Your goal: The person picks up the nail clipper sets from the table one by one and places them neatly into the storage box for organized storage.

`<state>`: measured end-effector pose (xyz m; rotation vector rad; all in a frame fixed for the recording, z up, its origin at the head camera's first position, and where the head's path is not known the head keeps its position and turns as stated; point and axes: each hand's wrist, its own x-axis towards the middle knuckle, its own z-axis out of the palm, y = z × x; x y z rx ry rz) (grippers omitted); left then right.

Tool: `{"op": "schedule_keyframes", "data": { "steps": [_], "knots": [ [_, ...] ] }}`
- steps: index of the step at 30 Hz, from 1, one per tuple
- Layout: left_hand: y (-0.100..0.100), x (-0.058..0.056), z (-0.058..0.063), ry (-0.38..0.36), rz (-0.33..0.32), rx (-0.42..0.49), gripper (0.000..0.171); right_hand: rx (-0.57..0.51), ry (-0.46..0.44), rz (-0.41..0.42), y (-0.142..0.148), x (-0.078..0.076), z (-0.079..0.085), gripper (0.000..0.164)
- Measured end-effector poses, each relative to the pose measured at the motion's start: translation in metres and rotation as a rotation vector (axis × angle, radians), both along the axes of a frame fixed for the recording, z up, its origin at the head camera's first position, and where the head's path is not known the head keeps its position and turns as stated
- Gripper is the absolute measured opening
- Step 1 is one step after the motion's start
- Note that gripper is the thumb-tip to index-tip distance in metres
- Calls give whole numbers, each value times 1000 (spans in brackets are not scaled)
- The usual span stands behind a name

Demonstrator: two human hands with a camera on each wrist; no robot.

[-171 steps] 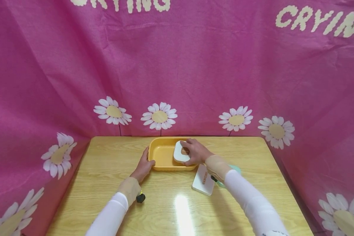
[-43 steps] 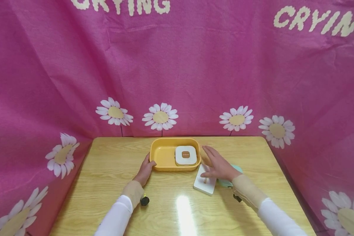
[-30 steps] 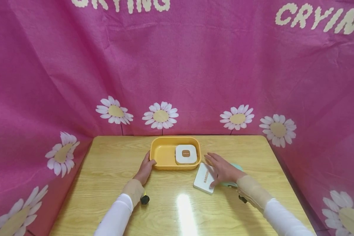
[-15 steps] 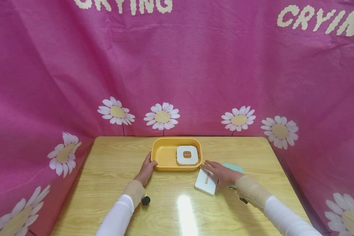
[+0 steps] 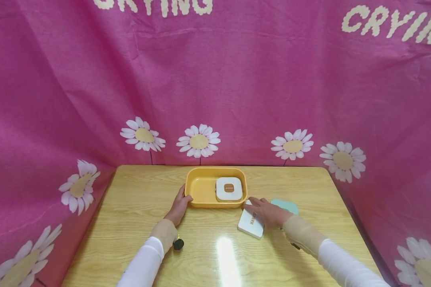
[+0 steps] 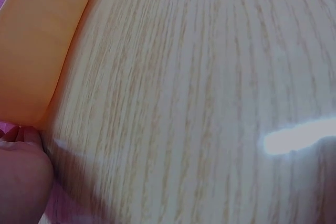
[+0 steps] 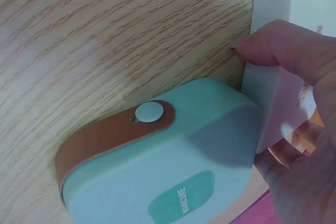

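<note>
My left hand point(image 5: 177, 208) grips the left end of a yellow tray point(image 5: 200, 190), its thumb over the near rim. In the left wrist view, the fingers sit at the tray's corner point(image 6: 44, 51). Inside the tray's right half lies a white square case point(image 5: 222, 196) with a brown label. My right hand point(image 5: 273, 214) holds a flat white box point(image 5: 249, 228) printed "MANICURE", which lies by the tray's near right corner. In the right wrist view, its thumb point(image 7: 262, 45) is along one side and the fingers are at the opposite edge. Beside that box is a mint-green case point(image 7: 210, 140) with a brown strap.
The wooden table point(image 5: 140, 187) ends at a pink curtain point(image 5: 237, 79) with daisies, which hangs behind it and along both sides. Light glares off the table's near middle. A black piece point(image 5: 178, 244) hangs at the left wrist.
Earlier my right hand let go of the white square case in the tray. It has since come down over the flat white box and taken hold of it. The left hand keeps its grip.
</note>
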<state>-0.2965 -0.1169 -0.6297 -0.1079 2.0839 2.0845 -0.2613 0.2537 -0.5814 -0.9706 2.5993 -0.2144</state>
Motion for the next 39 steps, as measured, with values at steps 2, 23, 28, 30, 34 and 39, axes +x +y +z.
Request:
{"op": "schedule_keyframes", "data": {
  "steps": [2, 23, 28, 30, 34, 39],
  "knots": [
    [0, 0, 1, -3, 1, -6, 84, 0, 22, 9, -1, 0, -1, 100],
    [2, 2, 0, 2, 14, -37, 83, -6, 188, 177, -11, 2, -2, 89],
    [3, 1, -1, -2, 17, -29, 83, -15, 179, 160, -13, 1, -3, 88],
    [3, 2, 1, -1, 14, -19, 83, -33, 177, 161, -13, 2, -4, 87],
    [4, 8, 17, 6, 3, -7, 81, -83, 223, 190, -10, 3, -6, 84],
    [4, 11, 20, 12, 1, -12, 81, -105, 226, 171, -12, 7, -6, 84]
  ]
}}
